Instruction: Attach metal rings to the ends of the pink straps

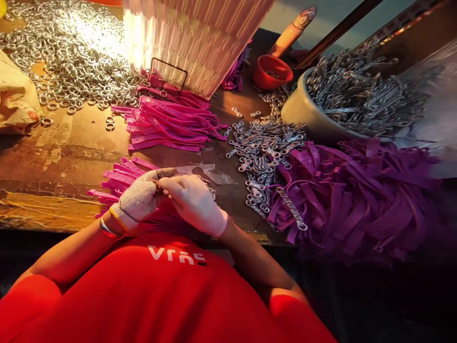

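Meeting over the near edge of the counter (82, 147), both gloved hands were together at the fingertips: left hand (137, 197) in a knitted glove, right hand (196, 202) in a smooth-looking white one. Fingers were bent inward, as if pinching something small; couldn't tell what, or whether it was gripped, since the right hand covered it. Held close to the body, probably for steady fine finger work.

Near pink strips (119, 178) lay by and partly behind the left hand, likely kept there for easy reach. A second pink bundle (174, 124) sat just beyond, strips mostly aligned, maybe to stop tangling. Purple strips (350, 190) were heaped loosely on the right and hung over the near edge. Metal links (266, 147) lay between bundle and heap, probably within right-hand reach. Metal rings (74, 62) were spread far left, under bright light.

Containers: pale bucket (296, 105), far right, was piled above its rim with metal pieces (360, 90). Red cup (262, 76), left of the bucket, had a little something inside, too small to identify. Sack (16, 97) stood at the left edge beside the rings; contents hidden.
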Available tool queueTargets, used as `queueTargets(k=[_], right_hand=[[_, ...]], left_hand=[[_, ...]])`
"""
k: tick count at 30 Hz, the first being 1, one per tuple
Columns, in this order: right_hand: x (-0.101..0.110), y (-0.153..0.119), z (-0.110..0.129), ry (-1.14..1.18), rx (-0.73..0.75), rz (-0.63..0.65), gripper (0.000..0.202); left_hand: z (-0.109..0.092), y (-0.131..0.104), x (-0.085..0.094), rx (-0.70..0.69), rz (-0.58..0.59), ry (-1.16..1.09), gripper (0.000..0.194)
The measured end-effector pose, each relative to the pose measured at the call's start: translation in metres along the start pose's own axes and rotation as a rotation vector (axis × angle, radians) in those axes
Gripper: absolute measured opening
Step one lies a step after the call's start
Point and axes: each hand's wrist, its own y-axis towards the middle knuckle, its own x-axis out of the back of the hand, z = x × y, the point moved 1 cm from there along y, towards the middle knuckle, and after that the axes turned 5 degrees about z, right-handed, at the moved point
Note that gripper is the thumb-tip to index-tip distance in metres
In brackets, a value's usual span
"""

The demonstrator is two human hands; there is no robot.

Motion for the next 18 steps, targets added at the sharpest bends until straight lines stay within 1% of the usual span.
queueTargets(k=[2,4,5,7,8,10,11,13,15,18], right_hand=[[0.000,0.002,0.000,0.060,-0.041,-0.010,0.031],[0.006,0.001,-0.003,0.212,-0.162,-0.068,0.031],[0.009,0.001,-0.003,0.301,-0.230,-0.089,0.031],[0.015,0.001,-0.003,0.460,-0.328,-0.093,0.030],[0.017,0.002,-0.002,0.521,-0.351,-0.084,0.029],[0.019,0.004,0.000,0.611,-0.358,-0.062,0.025],[0.019,0.004,0.001,0.639,-0.363,-0.060,0.023],[0.019,0.005,-0.001,0.639,-0.395,-0.087,0.023],[0.019,0.003,-0.004,0.577,-0.419,-0.123,0.024],[0.019,-0.001,-0.008,0.461,-0.363,-0.105,0.025]], left_hand=[[0.000,-0.006,0.004,-0.011,0.009,-0.049,0.032],[0.000,-0.010,0.007,-0.002,0.042,-0.104,0.025],[0.000,-0.011,0.008,0.013,0.063,-0.107,0.025],[-0.001,-0.013,0.009,0.052,0.114,-0.049,0.028],[-0.002,-0.013,0.009,0.074,0.142,0.002,0.030],[-0.005,-0.016,0.009,0.114,0.183,0.091,0.035],[-0.007,-0.017,0.008,0.133,0.188,0.100,0.035],[-0.010,-0.020,0.007,0.167,0.165,0.054,0.034],[-0.011,-0.022,0.007,0.181,0.124,-0.015,0.033],[-0.009,-0.022,0.007,0.179,0.106,-0.071,0.034]])
